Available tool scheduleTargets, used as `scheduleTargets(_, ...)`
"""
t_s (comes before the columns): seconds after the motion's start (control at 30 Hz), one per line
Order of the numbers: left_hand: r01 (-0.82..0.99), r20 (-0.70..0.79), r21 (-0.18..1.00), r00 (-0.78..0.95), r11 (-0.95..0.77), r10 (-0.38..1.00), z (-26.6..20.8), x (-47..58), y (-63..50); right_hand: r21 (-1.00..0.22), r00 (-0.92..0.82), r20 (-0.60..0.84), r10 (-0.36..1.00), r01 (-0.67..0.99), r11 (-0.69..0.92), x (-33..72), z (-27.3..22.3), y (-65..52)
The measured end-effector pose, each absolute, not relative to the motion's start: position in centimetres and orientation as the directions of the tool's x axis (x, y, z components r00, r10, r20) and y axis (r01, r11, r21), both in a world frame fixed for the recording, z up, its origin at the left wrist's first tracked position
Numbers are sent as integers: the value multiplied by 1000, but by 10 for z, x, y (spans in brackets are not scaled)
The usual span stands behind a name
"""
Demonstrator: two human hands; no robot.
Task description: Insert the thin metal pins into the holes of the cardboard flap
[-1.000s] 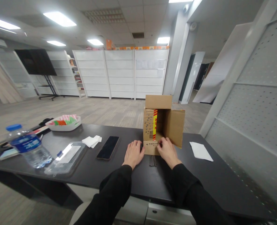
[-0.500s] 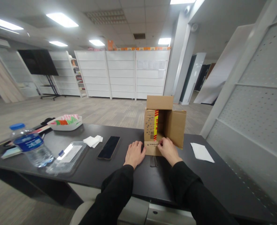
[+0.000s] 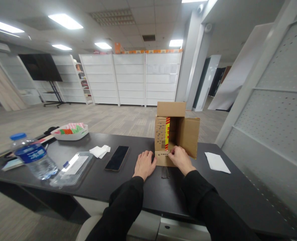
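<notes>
An open cardboard box stands on the dark table, its flaps spread and its opening facing me. A row of small dark dots runs along its lower front flap. My right hand pinches at that flap, thumb and fingertips together at the right end of the row. Whatever lies between those fingertips is too small to make out. Flat on the table, fingers stretched, my left hand rests against the box's left side. Several thin dark nail-like rods lie side by side in front of the flap.
Left of my hands are a phone, folded tissue, a clear plastic case and a water bottle. A white basket with colourful contents sits farther back. White paper lies at right, near a perforated panel.
My right hand has shifted very slightly at the flap, still pinching. My left hand, the box and the rods stay in place.
</notes>
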State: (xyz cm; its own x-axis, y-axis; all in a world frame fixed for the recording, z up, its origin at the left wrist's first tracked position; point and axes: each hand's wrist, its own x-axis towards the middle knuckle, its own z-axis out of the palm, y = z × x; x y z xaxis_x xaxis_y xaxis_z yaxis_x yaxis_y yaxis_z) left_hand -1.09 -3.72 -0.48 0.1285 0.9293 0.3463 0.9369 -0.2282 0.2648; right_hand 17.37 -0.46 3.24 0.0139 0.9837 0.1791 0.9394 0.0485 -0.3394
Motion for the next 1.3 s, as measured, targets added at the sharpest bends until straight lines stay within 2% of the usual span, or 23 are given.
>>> scheduleTargets(0.47,943,351,248,127,-222,928,-2,-10,-39,-310,15,136,991,950,28,163,53,-16)
scheduleTargets(0.73,940,361,255,126,-228,924,-4,-10,-37,-361,-15,224,974,927,98,164,63,-21)
scheduleTargets(0.83,942,361,247,131,-229,924,-4,-10,-38,-430,-42,263,964,889,156,170,65,-27)
scheduleTargets(0.97,945,365,233,132,-228,922,-4,-10,-38,-552,-148,359,922,762,337,183,52,-47)
scheduleTargets(1.1,946,365,232,131,-227,922,-5,-10,-37,-572,-251,476,843,641,513,194,20,-75)
scheduleTargets(1.3,950,350,230,122,-211,929,-5,-9,-36,-562,-331,504,798,577,593,203,-19,-96)
